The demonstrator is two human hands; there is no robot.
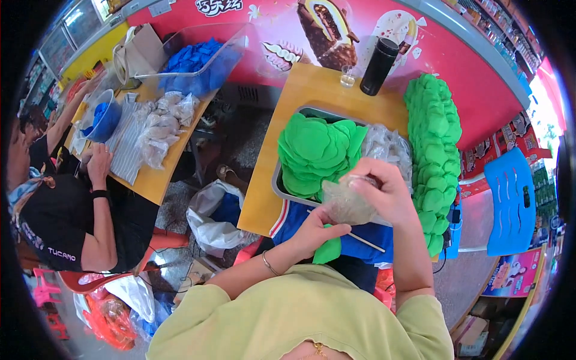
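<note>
1. Head view, hands first: the right hand [385,189] has its fingers curled over the top of a crinkly clear plastic bag [347,203], so yeah, it's holding that one. The bag is up in front of the chest, just over the near edge of the tray.
2. The left hand [315,231] is right at the bag's lower left side, thumb stuck out toward the right. Can't tell if it's pinching the bag or just up against it, fingers are partly hidden.
3. A loose green piece [327,249] sits just under the left hand, over some blue fabric [300,219]. Can't tell if the fingers have hold of it. A thin pale stick [366,240] lies slantwise to the right of it.
4. Beyond the hands there's a metal tray [278,183] with a big pile of green petal-like pieces [321,147], plus a clump of clear bags [387,147] at its right. A long green stack [433,162] runs along the table's right side.
5. Far end of the wooden table [318,81]: black bottle [379,67], small clear cup [347,78] beside it.
6. Over on the left, a co-worker [66,210] sits at another table [157,180] with more bags on it.
</note>
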